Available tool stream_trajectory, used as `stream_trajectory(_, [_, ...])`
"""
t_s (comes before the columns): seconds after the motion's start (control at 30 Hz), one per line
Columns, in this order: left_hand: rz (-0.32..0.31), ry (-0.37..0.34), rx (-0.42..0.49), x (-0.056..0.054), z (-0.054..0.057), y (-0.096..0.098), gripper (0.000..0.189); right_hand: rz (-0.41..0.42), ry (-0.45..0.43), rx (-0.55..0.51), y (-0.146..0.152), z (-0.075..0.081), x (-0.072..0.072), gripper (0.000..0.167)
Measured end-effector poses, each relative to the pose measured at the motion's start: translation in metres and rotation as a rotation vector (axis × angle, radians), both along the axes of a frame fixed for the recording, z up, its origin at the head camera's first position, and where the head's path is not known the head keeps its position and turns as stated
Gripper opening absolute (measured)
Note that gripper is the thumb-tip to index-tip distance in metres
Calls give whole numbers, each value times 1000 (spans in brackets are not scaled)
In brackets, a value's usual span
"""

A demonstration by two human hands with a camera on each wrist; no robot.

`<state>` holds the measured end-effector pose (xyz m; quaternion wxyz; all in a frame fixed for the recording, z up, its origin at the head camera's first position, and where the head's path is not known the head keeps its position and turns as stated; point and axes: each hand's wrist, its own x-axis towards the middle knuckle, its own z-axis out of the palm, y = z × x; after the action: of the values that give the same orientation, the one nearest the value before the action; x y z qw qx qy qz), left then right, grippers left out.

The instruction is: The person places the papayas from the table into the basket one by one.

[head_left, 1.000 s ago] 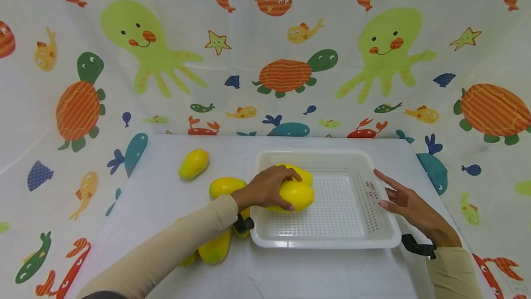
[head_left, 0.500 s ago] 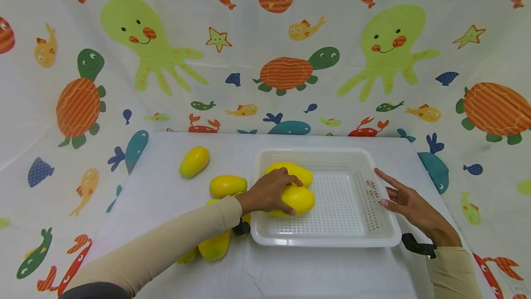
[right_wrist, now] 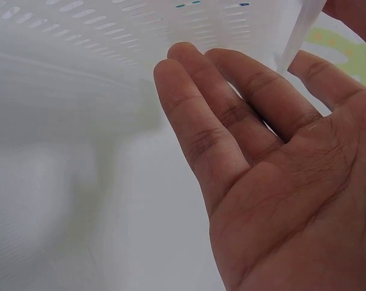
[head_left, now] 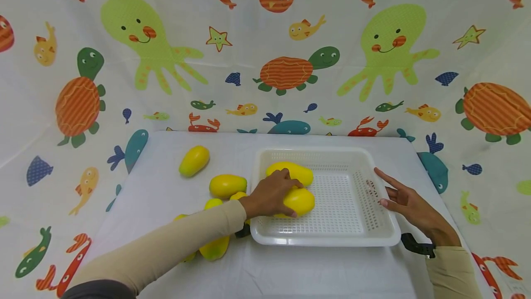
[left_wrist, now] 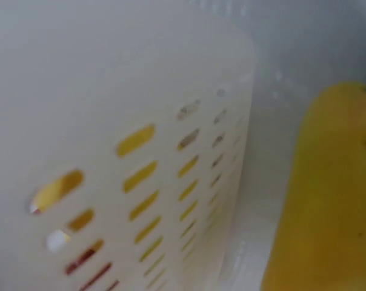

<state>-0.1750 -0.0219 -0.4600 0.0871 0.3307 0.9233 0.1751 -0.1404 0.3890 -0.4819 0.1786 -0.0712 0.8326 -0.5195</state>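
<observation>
Yellow fruit (head_left: 303, 201) is gripped by left fingers (head_left: 292, 182); spread right fingers (right_wrist: 192, 118) touch the basket (head_left: 332, 241).

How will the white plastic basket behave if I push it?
The white plastic basket would probably feel light, given its many holes, and fairly stiff, since its walls look unbowed. Broad and low, it seems likelier to slide than tip.

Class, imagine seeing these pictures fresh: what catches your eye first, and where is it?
Likely the sea-creature curtain, filling the head view's upper half. Next, the white basket on the table, holding two yellow fruits at its left end, the left hand gripping the nearer one. More fruit lies left of the basket.
</observation>
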Motion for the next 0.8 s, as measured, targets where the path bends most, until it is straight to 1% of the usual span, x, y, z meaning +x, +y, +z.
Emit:
stream_trajectory(0.1, [-4, 16, -11, 1, 0, -1, 75, 0, -7, -2, -1, 1, 0, 86])
stream_trajectory(0.27, [-20, -1, -26, 4, 4, -3, 76, -1, -21, -1, 0, 2, 0, 86])
stream_trajectory(0.37, [-24, -21, -38, 4, 11, -7, 79, -8, -29, 5, 1, 3, 0, 86])
stream_trajectory(0.47, [-9, -38, -35, 4, 19, -12, 80, -6, -29, 7, 1, 3, 1, 87])
stream_trajectory(0.6, [37, -54, 5, 4, 32, -21, 76, 2, -15, 16, 1, 3, 1, 85])
stream_trajectory(0.7, [73, -69, 70, 3, 41, -32, 72, 4, -12, 11, 1, 3, 1, 85])
stream_trajectory(0.8, [100, -65, 142, -1, 46, -45, 69, 7, -14, -2, 0, 3, 0, 85])
